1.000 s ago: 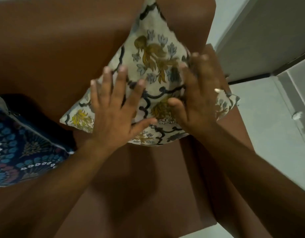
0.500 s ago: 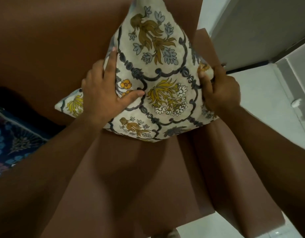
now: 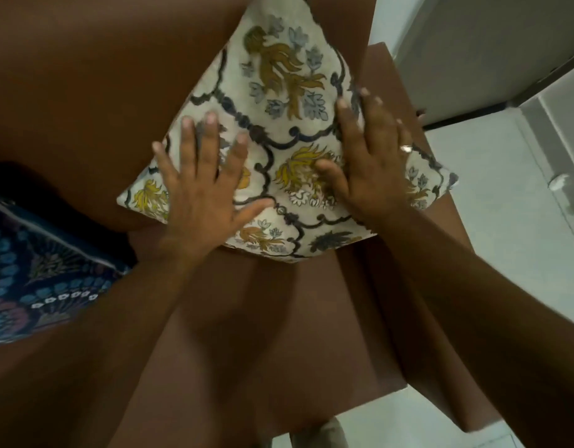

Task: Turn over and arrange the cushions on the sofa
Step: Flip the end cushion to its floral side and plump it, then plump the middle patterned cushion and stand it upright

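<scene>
You're looking down on the brown sofa point(image 3: 85, 92), which fills most of the view: backrest across the far left, seat point(image 3: 246, 334) near + centre, armrest point(image 3: 418, 240) running along the right side. Pale tiled floor point(image 3: 505, 253) lies to the right of the armrest, w/ a grey wall panel point(image 3: 473, 43) at far right.

Next biggest, the cream floral cushion point(image 3: 279, 130) stands tilted on one corner at the far right of the seat, leaning back against the backrest + touching the armrest on its right edge. Yellow flowers and dark scrolling lines face you.

At the left edge, a dark blue patterned cushion point(image 3: 27, 279) lies on the seat, well apart from the cream one; only part of it is in frame.

Your left hand point(image 3: 204, 189) is flat on the lower left of the cream cushion, fingers spread wide, palm pressing, not gripping. Your right hand point(image 3: 372, 156) is likewise flat + splayed on the cushion's right part, thumb toward centre, nothing clutched. A ring point(image 3: 407, 148) shows on a right-hand finger
</scene>
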The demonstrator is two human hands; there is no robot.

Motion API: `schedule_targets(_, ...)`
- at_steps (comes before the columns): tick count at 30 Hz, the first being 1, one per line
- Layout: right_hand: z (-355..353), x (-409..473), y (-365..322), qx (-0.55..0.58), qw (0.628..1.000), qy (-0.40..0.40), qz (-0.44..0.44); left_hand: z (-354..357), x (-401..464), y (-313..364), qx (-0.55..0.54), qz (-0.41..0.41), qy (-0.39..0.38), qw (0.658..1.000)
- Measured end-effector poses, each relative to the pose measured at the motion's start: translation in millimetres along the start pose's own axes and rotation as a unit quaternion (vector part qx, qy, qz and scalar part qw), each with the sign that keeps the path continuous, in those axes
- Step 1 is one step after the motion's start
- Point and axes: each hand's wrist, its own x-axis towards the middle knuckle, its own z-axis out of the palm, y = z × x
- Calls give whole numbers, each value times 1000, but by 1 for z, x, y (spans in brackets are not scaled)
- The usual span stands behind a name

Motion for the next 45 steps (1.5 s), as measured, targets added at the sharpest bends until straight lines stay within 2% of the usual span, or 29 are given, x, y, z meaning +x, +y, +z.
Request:
schedule_targets(2,6,-6,34,-21,988,-53,144,7,-11,-25,-3,-68,-52,996)
schedule_targets(4,-3,-12,49,-8,970,-44,239,1,-28,-37,-42,-121,-54,990)
schedule_targets(5,-11,-15,41,4,973,-20,231,-3,-35,-36,-57,-114,-42,991)
schedule_targets(7,-16,-23,16,17,993,10,114,-4,-38,-21,-54,-36,-23,998)
schedule_targets(8,-9,-28,8,0,999,-1,55,-1,-32,-14,-46,-3,-25,999)
schedule_targets(9,-4,-30,6,-20,999,-18,36,0,-24,-9,-40,3,-36,999)
schedule_targets(10,-2,-33,8,-24,997,-40,66,-3,-19,-8,-40,-20,-58,997)
schedule_targets(13,-11,-28,32,4,960,-93,265,-14,-16,-31,-87,-122,-142,979)
schedule_targets(14,-19,-27,32,9,955,-97,281,-21,-20,-40,-96,-127,-160,974)
schedule_targets(16,-38,-21,6,28,964,-73,253,-42,-31,-55,-107,-122,-172,972)
schedule_targets(21,-50,-7,-131,88,993,-42,71,-111,-59,-95,-115,-153,-191,963)
schedule_targets(23,-42,-4,-191,123,990,-56,25,-139,-74,-128,-96,-148,-180,968)
schedule_targets(26,-25,-10,-267,174,979,-106,12,-172,-104,-183,-80,-148,-167,972)
schedule_targets(29,-8,-21,-332,245,946,-196,79,-197,-140,-246,-52,-151,-172,972)
schedule_targets(33,34,-35,-388,301,885,-322,148,-205,-173,-332,-2,-146,-254,956)
schedule_targets(36,78,-37,-402,416,812,-365,185,-189,-176,-375,21,-147,-317,937)
schedule_targets(38,114,-40,-406,472,780,-379,160,-168,-179,-397,40,-137,-314,939)
schedule_targets(40,143,-47,-414,510,759,-368,167,-149,-182,-410,60,-119,-286,949)
schedule_targets(41,155,-52,-419,522,762,-333,189,-143,-181,-412,60,-120,-270,953)
schedule_targets(45,150,-55,-447,503,808,-177,252,-144,-170,-403,37,-150,-216,964)
